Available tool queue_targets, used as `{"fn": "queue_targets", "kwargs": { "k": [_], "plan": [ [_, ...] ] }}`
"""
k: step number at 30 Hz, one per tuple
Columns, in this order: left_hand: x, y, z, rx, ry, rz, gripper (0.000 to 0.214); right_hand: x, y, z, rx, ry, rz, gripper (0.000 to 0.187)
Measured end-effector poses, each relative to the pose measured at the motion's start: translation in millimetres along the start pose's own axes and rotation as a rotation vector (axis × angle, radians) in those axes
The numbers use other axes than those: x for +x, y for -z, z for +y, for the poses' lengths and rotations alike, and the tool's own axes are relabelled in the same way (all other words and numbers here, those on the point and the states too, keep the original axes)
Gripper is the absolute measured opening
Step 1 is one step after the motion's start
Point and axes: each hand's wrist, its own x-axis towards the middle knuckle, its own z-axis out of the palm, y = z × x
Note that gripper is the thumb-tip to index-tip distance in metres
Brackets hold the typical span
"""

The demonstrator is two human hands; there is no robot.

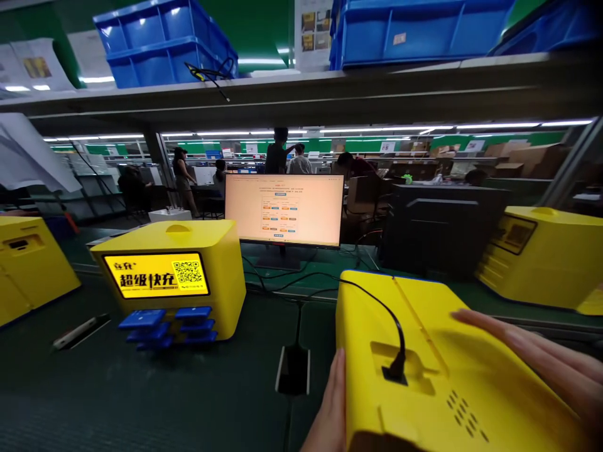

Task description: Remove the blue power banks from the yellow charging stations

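Observation:
A yellow charging-station box (pixel 438 370) lies on its side at the lower right of the head view, its back facing up with a black cable (pixel 394 326) plugged into a recess. My left hand (pixel 330 408) presses flat against the box's left side. My right hand (pixel 541 364) rests on its top right, fingers stretched out. Both hands hold the box between them.
A second yellow station (pixel 174 276) with a lit screen and blue power banks sticking out stands at left centre. Behind it is a lit monitor (pixel 284 209). More yellow boxes sit at far left (pixel 28 263) and far right (pixel 546 257). Blue bins (pixel 164 41) are on the shelf above; people stand in the background.

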Motion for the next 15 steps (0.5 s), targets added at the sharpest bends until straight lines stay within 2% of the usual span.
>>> {"fn": "queue_targets", "kwargs": {
  "k": [3,5,6,8,10,11,13,14,15],
  "plan": [
    [5.9,5.8,4.7,0.125,0.024,-0.077,0.127,-1.0,-41.3,-25.0,-0.196,0.01,-0.367,0.054],
    [5.1,15.6,8.5,0.173,0.104,-0.154,0.11,-3.3,-72.5,-28.6,-0.161,0.058,-0.589,0.054],
    [2.9,22.6,11.4,0.211,0.139,-0.205,0.104,-4.3,-84.6,-28.7,-0.11,0.063,-0.652,0.053],
    [-3.9,40.0,19.6,0.329,0.178,-0.266,0.098,-6.1,-98.3,-30.4,0.059,0.017,-0.633,0.049],
    [-11.4,57.7,29.2,0.48,0.196,-0.238,0.09,-7.0,-99.1,-37.9,0.266,-0.077,-0.53,0.041],
    [-14.5,65.1,33.4,0.564,0.219,-0.184,0.084,-6.3,-96.1,-44.1,0.329,-0.162,-0.527,0.037],
    [-18.4,74.6,38.2,0.741,0.298,-0.088,0.074,0.6,-85.6,-59.7,0.368,-0.374,-0.599,0.025],
    [-19.2,76.5,38.6,0.81,0.344,-0.073,0.071,7.9,-78.1,-67.9,0.366,-0.459,-0.637,0.019],
    [-19.3,76.7,37.7,0.849,0.378,-0.072,0.067,17.9,-68.7,-75.7,0.397,-0.491,-0.618,0.012]
  ]
}}
